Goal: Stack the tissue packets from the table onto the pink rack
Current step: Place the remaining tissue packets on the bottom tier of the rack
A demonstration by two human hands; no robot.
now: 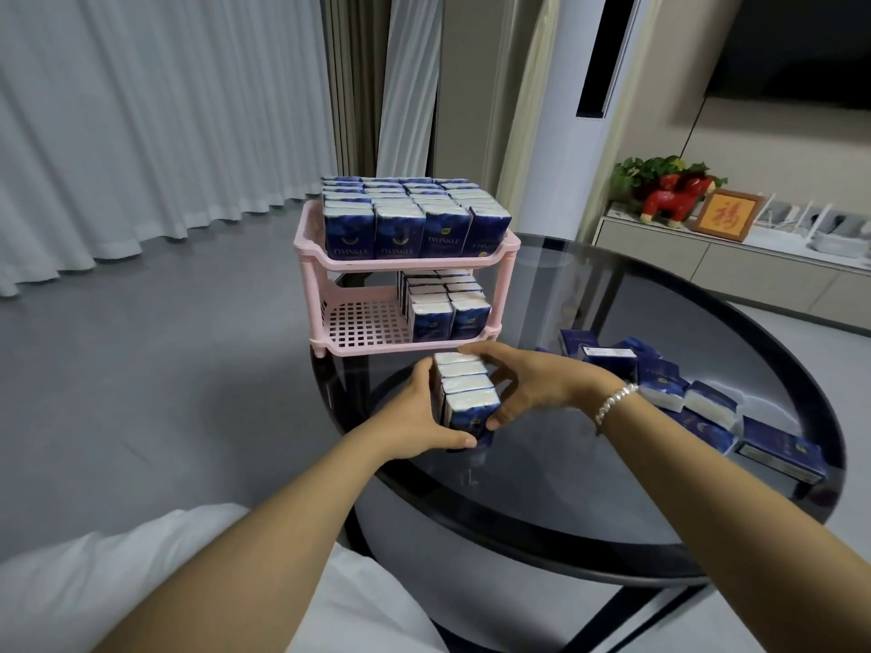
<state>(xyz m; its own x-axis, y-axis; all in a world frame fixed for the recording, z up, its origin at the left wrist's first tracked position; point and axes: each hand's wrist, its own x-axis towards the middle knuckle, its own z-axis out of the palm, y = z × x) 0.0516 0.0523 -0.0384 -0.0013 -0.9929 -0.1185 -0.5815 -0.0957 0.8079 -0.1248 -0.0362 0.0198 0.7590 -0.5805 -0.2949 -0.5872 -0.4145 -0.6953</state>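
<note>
While both hands grip tissue packets, pink rack half-filled

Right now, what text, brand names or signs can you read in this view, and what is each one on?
"TWINKLE": fronts of the packets on the upper shelf of the pink rack.
"福", a gold character: framed picture on the sideboard.
Lower shelf packets: print too faint to read.
Loose packets on the table: label strips too small to read.

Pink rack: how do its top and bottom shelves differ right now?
The top shelf is filled across with upright tissue packets; the bottom shelf holds packets only on its right side, its left grid bare. Both carry the same blue packets standing upright.
</note>
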